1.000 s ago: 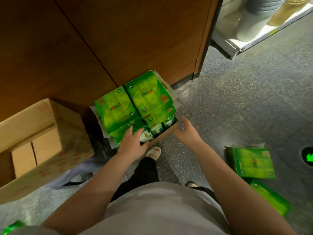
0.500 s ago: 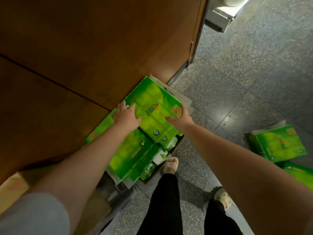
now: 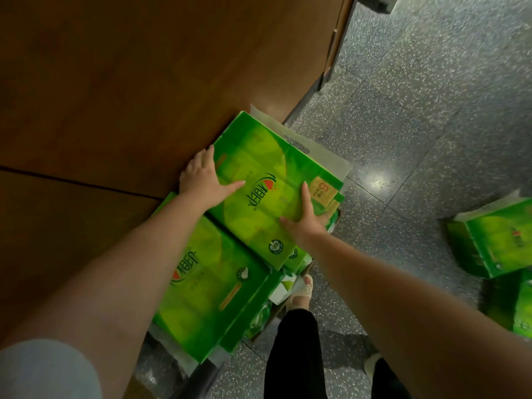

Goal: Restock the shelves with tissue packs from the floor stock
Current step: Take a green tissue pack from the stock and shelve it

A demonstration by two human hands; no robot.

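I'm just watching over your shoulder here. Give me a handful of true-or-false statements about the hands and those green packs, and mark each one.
1. Both hands are on the same green pack. True: the left hand and right hand hold opposite sides of the top tissue pack.
2. The floor is wooden. False: the floor is grey speckled stone.
3. More green packs lie on the floor to the right. True: the loose packs.
4. The held pack is the only one in the pile. False: a second pack lies beside it.

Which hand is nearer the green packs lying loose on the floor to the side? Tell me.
Right. The right hand grips the top pack's edge on the side facing the loose packs; the left hand holds its far edge by the wooden panel.
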